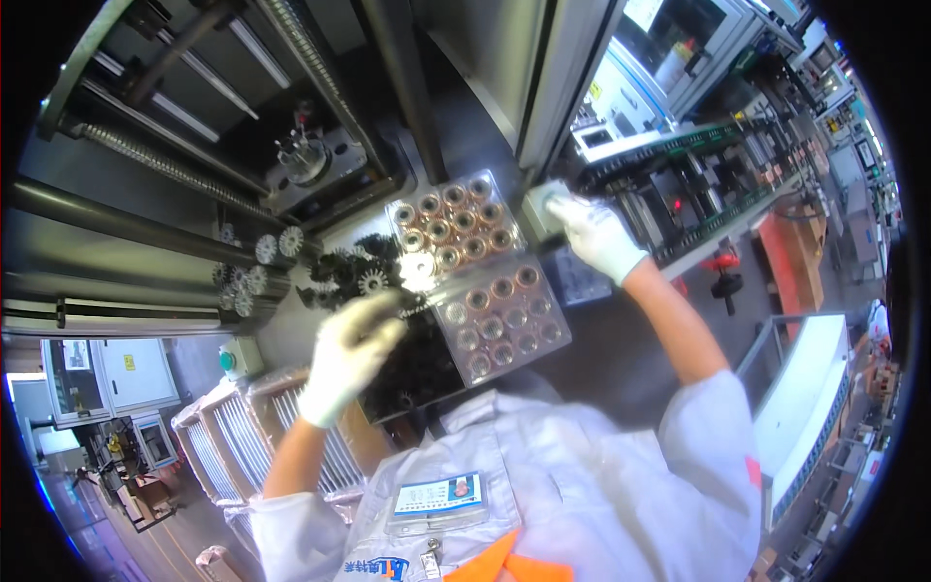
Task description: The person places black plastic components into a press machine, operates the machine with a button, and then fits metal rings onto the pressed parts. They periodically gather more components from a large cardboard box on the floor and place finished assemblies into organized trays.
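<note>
My left hand, in a white glove, is raised over the near left side of the work surface, beside dark toothed parts. Motion smears its fingers, so I cannot tell whether they hold anything. With fingers stretched forward, my gloved right hand touches a small pale box. Between the hands lie two clear plastic trays: the far tray has copper-coloured rings in its pockets, and the near tray holds similar round parts. A bright toothed disc sits at the far tray's near left corner.
Dark machine bars and a fixture stand at the far left, with silver toothed discs nearby. A box with a green button is at left. A conveyor line runs along the right. Wrapped racks stand lower left.
</note>
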`<state>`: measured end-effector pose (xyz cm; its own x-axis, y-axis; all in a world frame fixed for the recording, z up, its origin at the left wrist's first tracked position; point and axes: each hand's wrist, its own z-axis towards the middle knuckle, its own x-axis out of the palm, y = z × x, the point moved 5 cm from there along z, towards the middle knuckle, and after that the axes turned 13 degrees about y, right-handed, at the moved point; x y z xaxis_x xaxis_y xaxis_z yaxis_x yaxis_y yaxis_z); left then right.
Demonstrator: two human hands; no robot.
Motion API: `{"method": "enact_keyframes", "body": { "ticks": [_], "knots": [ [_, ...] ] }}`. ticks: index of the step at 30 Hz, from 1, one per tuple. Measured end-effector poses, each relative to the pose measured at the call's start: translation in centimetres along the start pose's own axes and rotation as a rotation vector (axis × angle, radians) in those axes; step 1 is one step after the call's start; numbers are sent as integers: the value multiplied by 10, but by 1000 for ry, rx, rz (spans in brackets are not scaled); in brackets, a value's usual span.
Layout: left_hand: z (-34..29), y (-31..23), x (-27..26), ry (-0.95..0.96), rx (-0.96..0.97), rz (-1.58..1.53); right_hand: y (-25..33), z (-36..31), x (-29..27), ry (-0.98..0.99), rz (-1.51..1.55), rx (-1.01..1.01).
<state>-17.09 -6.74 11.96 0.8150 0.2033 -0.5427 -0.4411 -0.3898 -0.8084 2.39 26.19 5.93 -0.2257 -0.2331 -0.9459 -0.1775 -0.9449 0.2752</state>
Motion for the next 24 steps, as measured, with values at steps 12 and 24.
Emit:
{"method": "enact_keyframes", "body": {
  "ticks": [12,24],
  "knots": [
    [56,12,140,-44,112,732,89,-53,13,186,70,-223],
    [67,13,130,-72,116,566,108,-69,52,290,236,-316]
  ]
}}
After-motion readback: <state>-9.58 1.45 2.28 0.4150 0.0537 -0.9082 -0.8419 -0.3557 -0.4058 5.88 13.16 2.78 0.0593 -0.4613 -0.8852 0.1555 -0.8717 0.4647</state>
